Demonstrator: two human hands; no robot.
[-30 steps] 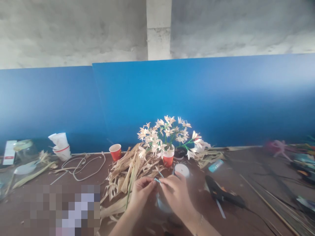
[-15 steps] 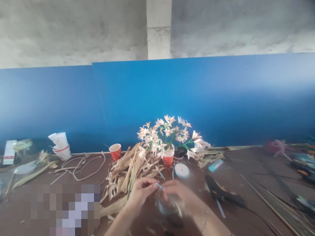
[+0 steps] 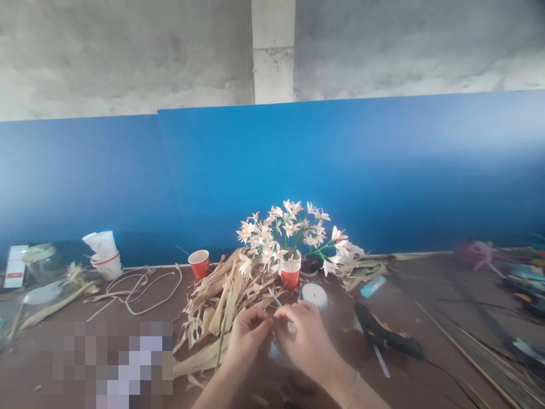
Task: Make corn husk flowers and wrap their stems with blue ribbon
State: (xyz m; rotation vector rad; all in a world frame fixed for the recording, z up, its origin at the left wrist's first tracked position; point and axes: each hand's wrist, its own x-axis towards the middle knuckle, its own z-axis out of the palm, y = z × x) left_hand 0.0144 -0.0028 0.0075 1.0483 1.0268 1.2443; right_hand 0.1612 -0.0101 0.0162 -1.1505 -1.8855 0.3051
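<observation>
My left hand (image 3: 251, 335) and my right hand (image 3: 302, 335) meet at the fingertips above the brown table, both closed in a pinch. Between them they hold a thin light-blue ribbon, mostly hidden by the fingers now. Something small and pale shows under my right fingers, too blurred to name. Just beyond my right hand lies a roll of ribbon (image 3: 314, 295). Behind it, white flowers (image 3: 293, 218) on green stems stand in a red paper cup (image 3: 290, 277). Dry husks (image 3: 219, 298) are heaped beside my left hand.
A black glue gun (image 3: 385, 332) with its cord lies to the right, near a turquoise box (image 3: 373, 287). At the back left are another red cup (image 3: 198, 264), a coiled white cable (image 3: 147, 292) and a white cup (image 3: 107, 265). A blue panel (image 3: 272, 165) borders the table's far side.
My right hand has turned and moved slightly left and up, its back now covering more of the view. The ribbon at the fingertips has become mostly hidden. My left hand has shifted little.
</observation>
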